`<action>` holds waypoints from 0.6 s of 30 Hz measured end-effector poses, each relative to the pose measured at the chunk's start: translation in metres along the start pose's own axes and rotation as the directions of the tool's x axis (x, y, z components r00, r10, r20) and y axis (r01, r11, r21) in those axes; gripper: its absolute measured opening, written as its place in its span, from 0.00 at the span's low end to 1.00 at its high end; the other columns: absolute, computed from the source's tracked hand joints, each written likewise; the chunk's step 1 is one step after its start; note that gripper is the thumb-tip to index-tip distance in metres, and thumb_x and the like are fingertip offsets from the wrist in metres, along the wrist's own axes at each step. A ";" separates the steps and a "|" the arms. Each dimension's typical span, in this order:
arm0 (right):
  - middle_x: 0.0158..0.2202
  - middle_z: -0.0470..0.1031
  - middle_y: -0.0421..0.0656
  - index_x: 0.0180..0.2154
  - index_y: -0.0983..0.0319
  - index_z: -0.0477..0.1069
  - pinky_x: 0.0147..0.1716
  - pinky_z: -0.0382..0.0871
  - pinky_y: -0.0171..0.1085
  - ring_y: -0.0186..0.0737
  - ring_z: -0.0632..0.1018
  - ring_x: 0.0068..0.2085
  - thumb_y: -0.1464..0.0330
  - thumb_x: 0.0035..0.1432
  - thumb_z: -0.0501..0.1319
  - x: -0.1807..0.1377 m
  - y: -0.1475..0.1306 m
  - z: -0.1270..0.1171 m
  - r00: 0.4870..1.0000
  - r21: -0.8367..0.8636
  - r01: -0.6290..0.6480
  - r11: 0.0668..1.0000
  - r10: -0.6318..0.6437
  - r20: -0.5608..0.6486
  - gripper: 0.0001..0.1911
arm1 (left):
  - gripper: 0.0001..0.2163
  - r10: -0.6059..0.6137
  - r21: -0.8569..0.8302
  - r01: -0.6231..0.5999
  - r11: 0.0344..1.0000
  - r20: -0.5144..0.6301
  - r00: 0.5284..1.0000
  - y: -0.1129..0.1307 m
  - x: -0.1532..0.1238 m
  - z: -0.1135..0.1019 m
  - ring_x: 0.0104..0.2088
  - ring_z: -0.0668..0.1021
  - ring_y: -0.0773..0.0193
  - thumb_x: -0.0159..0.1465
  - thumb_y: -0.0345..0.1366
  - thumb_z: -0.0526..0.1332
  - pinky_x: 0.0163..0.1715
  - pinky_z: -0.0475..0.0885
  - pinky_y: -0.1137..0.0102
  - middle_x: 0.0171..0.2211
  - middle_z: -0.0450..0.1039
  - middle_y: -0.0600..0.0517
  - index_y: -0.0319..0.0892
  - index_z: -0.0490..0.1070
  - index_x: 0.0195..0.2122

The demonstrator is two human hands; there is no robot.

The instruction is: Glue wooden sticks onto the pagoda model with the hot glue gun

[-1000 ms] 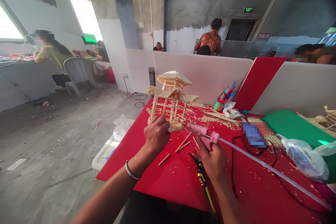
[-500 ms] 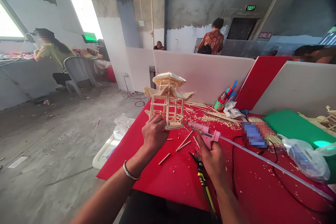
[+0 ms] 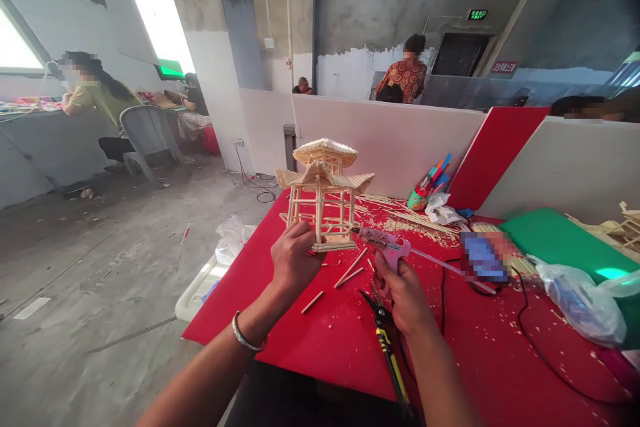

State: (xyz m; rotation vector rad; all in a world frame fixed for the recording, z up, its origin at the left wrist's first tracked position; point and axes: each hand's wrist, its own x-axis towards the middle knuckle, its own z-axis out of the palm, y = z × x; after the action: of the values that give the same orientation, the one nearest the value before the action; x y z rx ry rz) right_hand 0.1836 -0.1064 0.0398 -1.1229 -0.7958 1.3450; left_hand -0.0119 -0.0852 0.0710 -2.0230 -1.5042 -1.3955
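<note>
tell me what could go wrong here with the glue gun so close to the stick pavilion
1. The left hand grips the stick pavilion by one lower corner; a push from the nozzle could tip it or snap a thin post.
2. The glue gun in the right hand points towards that left hand, so glue might reach it.
3. Its black cord loops over the red table and could snag.

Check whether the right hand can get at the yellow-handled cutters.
Probably yes for reach: the cutters lie uncovered just beside the right hand. But that hand holds the pink glue gun, so its grip is taken.
</note>
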 end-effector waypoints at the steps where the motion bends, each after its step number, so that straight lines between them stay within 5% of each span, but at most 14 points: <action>1: 0.19 0.62 0.31 0.33 0.60 0.68 0.18 0.53 0.29 0.27 0.63 0.21 0.50 0.37 0.72 0.000 -0.001 0.000 0.999 0.034 -0.039 0.999 0.038 0.024 0.27 | 0.11 -0.002 -0.005 0.001 1.000 -0.003 1.000 0.000 0.000 0.000 0.24 0.68 0.70 0.58 0.32 0.62 0.22 0.56 0.73 0.21 0.66 0.56 0.42 0.70 0.18; 8: 0.18 0.53 0.28 0.35 0.61 0.69 0.19 0.54 0.30 0.25 0.58 0.19 0.48 0.38 0.71 -0.001 -0.001 -0.003 0.989 0.079 -0.106 0.991 0.097 0.112 0.29 | 0.08 -0.005 -0.024 0.005 1.000 -0.004 1.000 -0.001 -0.004 0.002 0.24 0.69 0.70 0.56 0.31 0.63 0.22 0.57 0.74 0.21 0.67 0.56 0.43 0.73 0.21; 16: 0.19 0.61 0.30 0.36 0.60 0.68 0.16 0.52 0.29 0.27 0.61 0.19 0.50 0.40 0.71 0.003 0.011 -0.009 0.999 -0.011 -0.024 1.000 0.023 -0.026 0.27 | 0.10 0.003 -0.003 -0.003 1.000 -0.013 1.000 -0.003 -0.004 0.003 0.24 0.68 0.70 0.57 0.31 0.62 0.22 0.56 0.74 0.20 0.65 0.56 0.42 0.70 0.18; 18: 0.19 0.62 0.31 0.36 0.61 0.69 0.16 0.54 0.29 0.28 0.61 0.19 0.49 0.41 0.70 0.002 0.012 -0.011 0.995 -0.101 0.071 0.992 -0.077 -0.057 0.27 | 0.10 -0.003 0.003 0.003 1.000 -0.018 1.000 -0.003 -0.004 0.003 0.23 0.67 0.70 0.57 0.31 0.62 0.21 0.56 0.74 0.20 0.65 0.56 0.42 0.70 0.18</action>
State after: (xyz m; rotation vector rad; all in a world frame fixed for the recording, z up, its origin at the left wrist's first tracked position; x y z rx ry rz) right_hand 0.1898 -0.1075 0.0248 -1.1945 -0.8595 1.2152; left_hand -0.0126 -0.0840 0.0655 -2.0016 -1.5015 -1.4087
